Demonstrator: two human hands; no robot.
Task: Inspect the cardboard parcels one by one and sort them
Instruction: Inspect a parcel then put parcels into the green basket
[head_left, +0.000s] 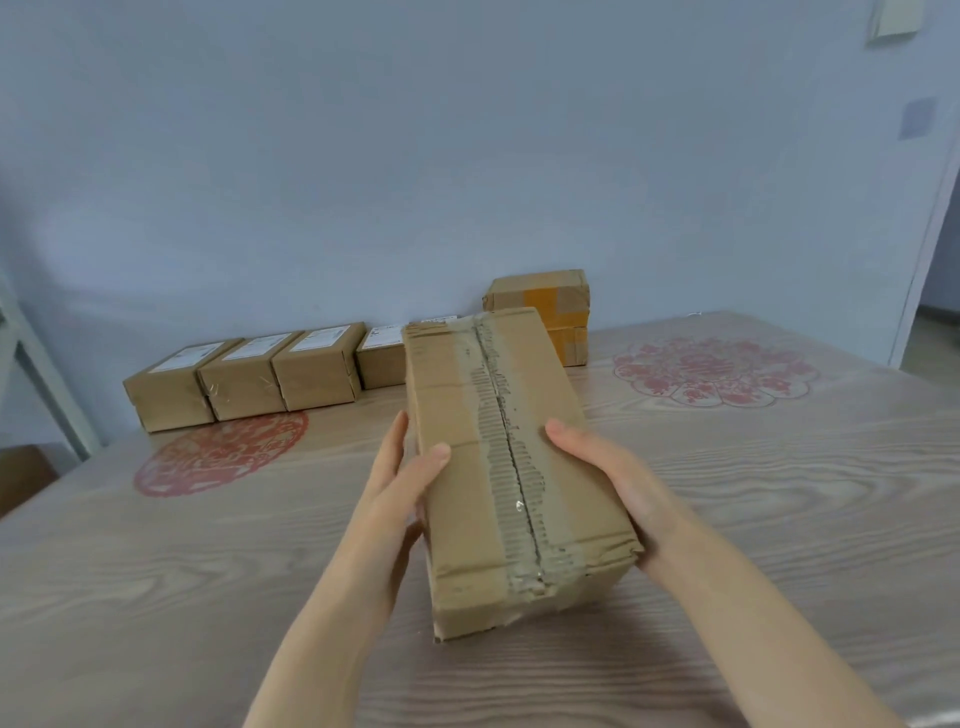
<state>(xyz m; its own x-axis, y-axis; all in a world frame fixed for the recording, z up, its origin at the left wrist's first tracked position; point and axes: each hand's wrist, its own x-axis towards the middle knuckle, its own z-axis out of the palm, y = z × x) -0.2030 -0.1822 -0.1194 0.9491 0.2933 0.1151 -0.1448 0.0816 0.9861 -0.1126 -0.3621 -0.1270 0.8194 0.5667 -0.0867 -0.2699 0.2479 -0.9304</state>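
Cardboard, worn and taped along its torn top seam, forms a long parcel (509, 467) that is pointing away from the viewer over the middle of a wood-grain table (208, 571). 2 hands are grasping it: the left hand (405, 483) is clasping its left side, thumb on top, and the right hand (618, 483) is gripping its right side. Small labelled parcels (244, 379) are sitting in a row by the far wall (363, 156), left of 2 stacked parcels (540, 293) with orange tape.

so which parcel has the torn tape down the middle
The long parcel held between the left hand and right hand; the smaller parcels by the wall show white labels or orange tape.
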